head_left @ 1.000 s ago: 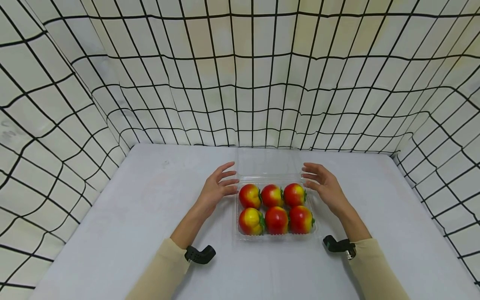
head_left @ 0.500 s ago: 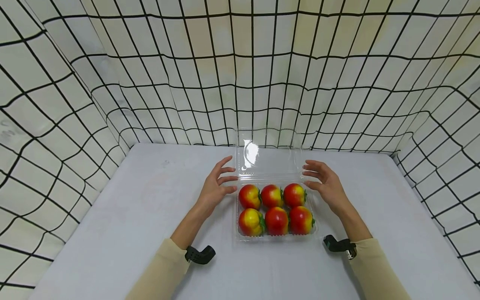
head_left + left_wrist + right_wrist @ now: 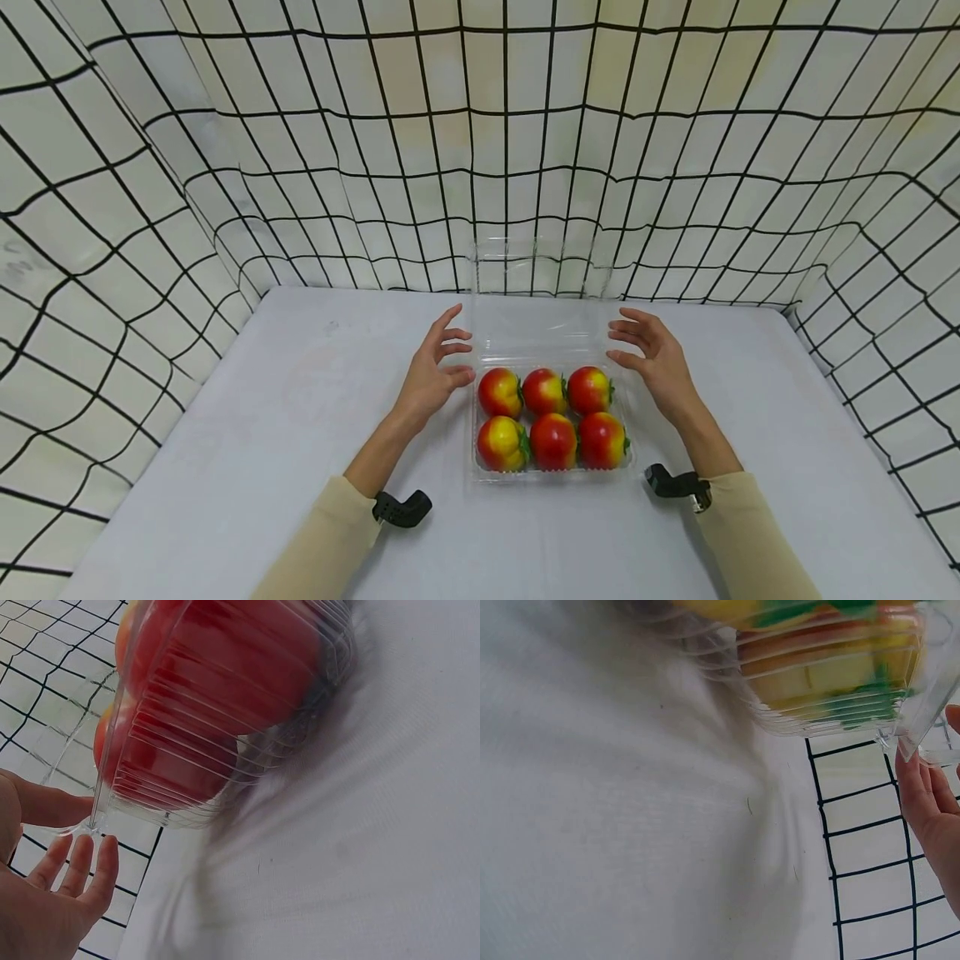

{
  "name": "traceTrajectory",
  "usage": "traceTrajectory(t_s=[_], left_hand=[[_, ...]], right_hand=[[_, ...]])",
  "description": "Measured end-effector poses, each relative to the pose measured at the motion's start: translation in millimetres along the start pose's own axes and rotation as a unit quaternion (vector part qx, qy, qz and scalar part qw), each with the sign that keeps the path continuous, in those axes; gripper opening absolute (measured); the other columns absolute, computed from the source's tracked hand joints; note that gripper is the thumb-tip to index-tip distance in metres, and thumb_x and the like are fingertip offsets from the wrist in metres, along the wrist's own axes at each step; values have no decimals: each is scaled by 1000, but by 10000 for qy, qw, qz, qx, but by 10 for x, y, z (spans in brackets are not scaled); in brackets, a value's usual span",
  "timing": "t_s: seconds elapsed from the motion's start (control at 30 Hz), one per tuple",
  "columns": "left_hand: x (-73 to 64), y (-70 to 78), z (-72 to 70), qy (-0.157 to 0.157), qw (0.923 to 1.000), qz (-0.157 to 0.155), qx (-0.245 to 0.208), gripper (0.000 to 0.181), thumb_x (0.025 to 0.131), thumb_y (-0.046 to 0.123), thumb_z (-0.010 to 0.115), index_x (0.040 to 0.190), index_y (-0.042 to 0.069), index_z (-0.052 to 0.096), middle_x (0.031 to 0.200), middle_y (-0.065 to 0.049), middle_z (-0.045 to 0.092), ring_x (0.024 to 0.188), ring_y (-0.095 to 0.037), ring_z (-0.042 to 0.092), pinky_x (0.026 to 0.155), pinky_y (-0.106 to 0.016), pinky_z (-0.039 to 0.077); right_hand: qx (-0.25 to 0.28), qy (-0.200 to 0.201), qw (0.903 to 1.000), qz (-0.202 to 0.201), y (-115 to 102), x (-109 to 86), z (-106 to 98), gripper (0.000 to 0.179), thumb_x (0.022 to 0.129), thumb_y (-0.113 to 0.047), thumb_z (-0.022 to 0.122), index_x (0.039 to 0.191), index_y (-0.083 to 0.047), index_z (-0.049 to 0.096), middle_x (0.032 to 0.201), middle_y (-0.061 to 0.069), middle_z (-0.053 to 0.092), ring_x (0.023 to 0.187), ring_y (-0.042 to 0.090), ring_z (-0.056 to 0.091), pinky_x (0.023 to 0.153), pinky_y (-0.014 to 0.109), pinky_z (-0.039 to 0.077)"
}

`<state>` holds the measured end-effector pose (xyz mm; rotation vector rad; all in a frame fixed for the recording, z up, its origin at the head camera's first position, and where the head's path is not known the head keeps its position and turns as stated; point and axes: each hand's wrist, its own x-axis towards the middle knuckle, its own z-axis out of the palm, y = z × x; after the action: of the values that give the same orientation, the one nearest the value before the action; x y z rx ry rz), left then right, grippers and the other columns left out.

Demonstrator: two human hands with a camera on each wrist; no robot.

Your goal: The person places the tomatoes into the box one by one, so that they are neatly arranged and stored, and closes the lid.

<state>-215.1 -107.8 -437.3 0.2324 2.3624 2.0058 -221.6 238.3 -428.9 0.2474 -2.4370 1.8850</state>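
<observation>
A clear plastic clamshell box (image 3: 555, 477) holds several red and yellow fruits (image 3: 553, 442) with green leaves. Its transparent lid (image 3: 543, 321) stands swung up behind the tray, faint against the netting. At the lid's left side is my left hand (image 3: 431, 375), fingers spread and gently bent, thumb tip by the tray's back corner. My right hand (image 3: 656, 362) mirrors it on the other side. In the left wrist view, the thumb (image 3: 56, 806) reaches the box's rim at the hinge corner. A fingertip of the right hand (image 3: 930, 802) overlaps the hinge corner in its wrist view.
The box stands on a white-covered table (image 3: 337, 375). Black netting (image 3: 525, 175) over pale walls encloses its back and both sides. Each wrist carries a black camera mount, one left mount (image 3: 402, 509) and one right mount (image 3: 673, 482).
The lid's top edge has moved up in the head view, so more of the lid shows above the table's back edge. Both hands have shifted slightly upward along its sides. The fruits have stayed put.
</observation>
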Motion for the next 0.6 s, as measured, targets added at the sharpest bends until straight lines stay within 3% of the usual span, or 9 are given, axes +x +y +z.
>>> traceTrajectory(t_s=[0.13,0.37,0.47,0.6], left_hand=[[19,15,-3,23,9999,66,-71,100,88,-15,68,159,45,33,147,-20,49,136,-41,54,99,-33,61],[68,47,-27,142,9991,365,-185,83,96,-1,68,161,38,34,146,-24,51,135,-40,56,103,-38,59],[85,75,-48,160,9985,448,-281,77,98,5,69,160,36,36,146,-24,51,134,-39,57,105,-40,57],[123,117,-44,137,9976,561,-382,74,99,10,70,161,31,36,144,-23,52,133,-36,56,100,-28,56]], right_hand=[[61,80,9999,63,-22,17,12,63,99,-9,68,155,-7,40,148,26,52,134,27,57,93,9,54],[120,191,9997,112,-19,31,18,63,98,-16,70,155,-12,43,133,6,60,124,13,58,93,10,55],[394,121,9991,95,-18,37,20,60,99,-13,67,155,-12,44,127,-2,60,122,15,58,92,16,59],[675,61,9977,22,-13,34,3,56,101,-11,64,153,-16,47,124,-4,59,123,21,57,93,25,62]])
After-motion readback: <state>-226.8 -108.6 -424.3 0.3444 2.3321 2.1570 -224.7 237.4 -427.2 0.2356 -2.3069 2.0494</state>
